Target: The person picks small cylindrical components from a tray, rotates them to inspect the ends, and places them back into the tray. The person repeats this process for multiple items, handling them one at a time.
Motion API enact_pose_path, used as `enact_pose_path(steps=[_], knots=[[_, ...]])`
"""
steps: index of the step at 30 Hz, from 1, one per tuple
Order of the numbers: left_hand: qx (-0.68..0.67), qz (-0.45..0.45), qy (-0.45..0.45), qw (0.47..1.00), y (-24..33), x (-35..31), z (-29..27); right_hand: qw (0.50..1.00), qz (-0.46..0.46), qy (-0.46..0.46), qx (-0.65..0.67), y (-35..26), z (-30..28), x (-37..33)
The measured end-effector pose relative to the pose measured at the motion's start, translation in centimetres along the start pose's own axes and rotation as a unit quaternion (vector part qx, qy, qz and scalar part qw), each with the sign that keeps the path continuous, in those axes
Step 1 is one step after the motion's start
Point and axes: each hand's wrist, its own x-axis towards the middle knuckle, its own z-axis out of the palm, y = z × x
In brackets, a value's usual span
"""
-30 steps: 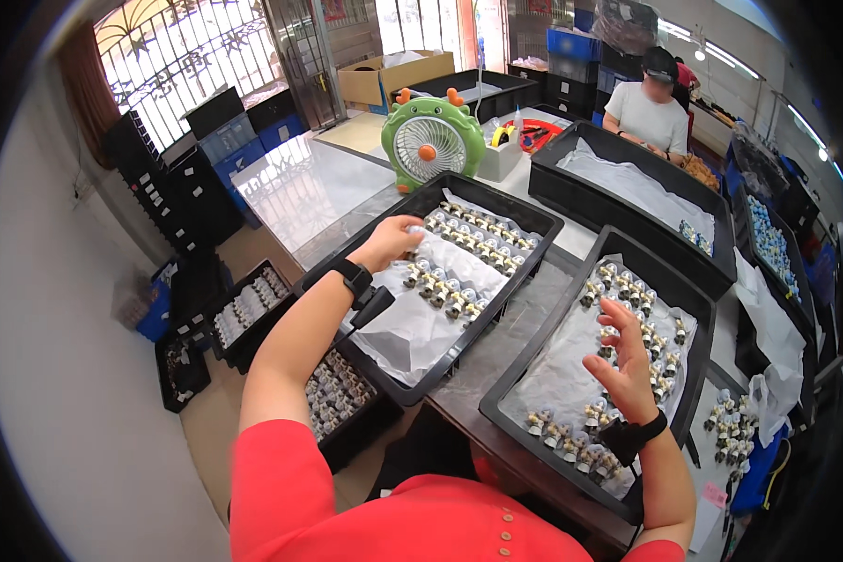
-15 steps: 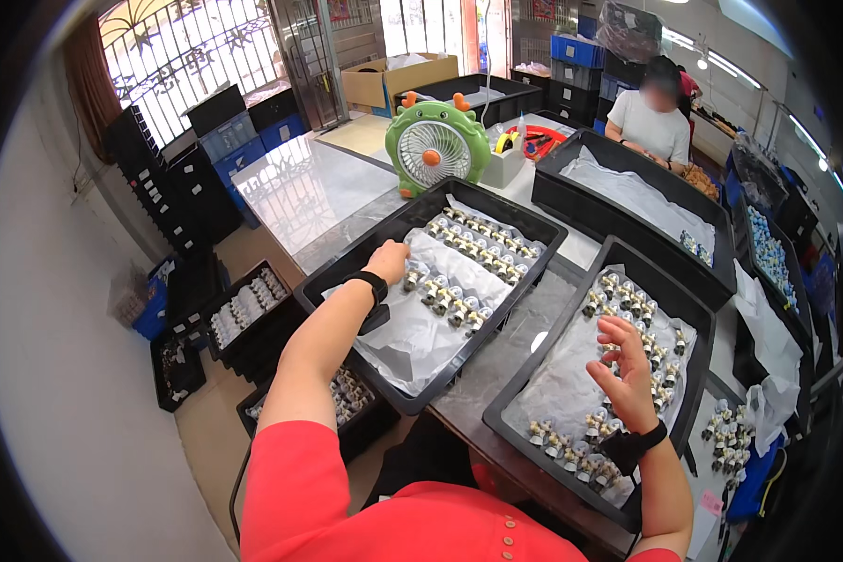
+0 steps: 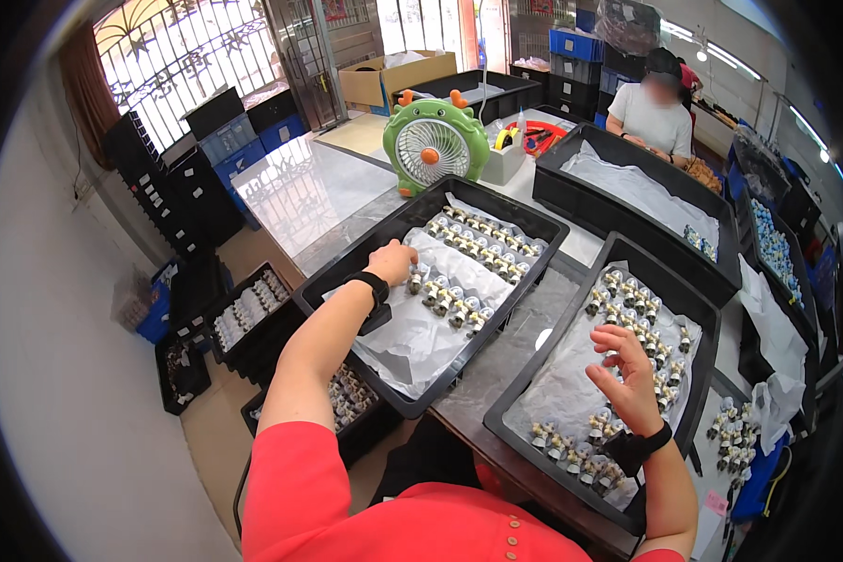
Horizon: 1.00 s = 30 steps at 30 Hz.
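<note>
Figurines: small, black-and-cream; front row [image 3: 455, 300] in the centre black tray [image 3: 410, 406], more rows behind it; another batch [image 3: 641, 298] in the black tray at lower right [image 3: 557, 471].
Left hand [image 3: 391, 262]: fingers bent together at the row's left end, centre of frame. Can't tell if I'm pinching a piece; my own fingers block the view.
Right hand [image 3: 628, 379]: fingers loosely curved, thumb well apart, nothing seen between them; over the right tray, covering some figurines. Can't tell if it touches any.
Liner [image 3: 393, 356]: white sheet, wrinkled, bare toward the near end of the centre tray.
Fan [image 3: 430, 150]: green, animal-shaped, just past the centre tray's far corner.
Upper right: deep black tray [image 3: 618, 225] beyond the right tray; co-worker [image 3: 654, 117] seated behind it.
Right edge: loose pile of figurines [image 3: 735, 440] beside the right tray.
Vs 1 s ago: my left hand has shifted down the frame to the row's end; nearly same spot as 0.5 s ago. Right hand about unchanged. Both trays where they were.
</note>
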Motion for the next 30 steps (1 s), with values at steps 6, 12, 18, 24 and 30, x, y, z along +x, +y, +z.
enact_pose_path(steps=[6, 12, 18, 24, 30], knots=[[-0.037, 0.017, 0.005, 0.999, 0.7, 0.3, 0.0, 1.000, 0.002, -0.006, -0.004, -0.2, 0.0, 0.1], [-0.138, 0.059, -0.007, 0.989, 0.3, 1.4, 1.3, 1.000, 0.019, -0.013, -0.004, -0.1, 0.1, 0.1], [-0.093, 0.084, -0.030, 0.992, 0.8, 1.9, 1.1, 0.999, 0.025, -0.021, 0.001, -0.2, 0.0, 0.1], [-0.044, 0.053, -0.068, 0.995, 1.4, 1.8, 0.4, 1.000, 0.016, -0.022, -0.004, 0.1, -0.1, 0.0], [-0.032, 0.073, -0.054, 0.995, 1.7, 1.0, 0.2, 0.999, 0.015, -0.029, -0.007, 0.1, -0.2, 0.0]])
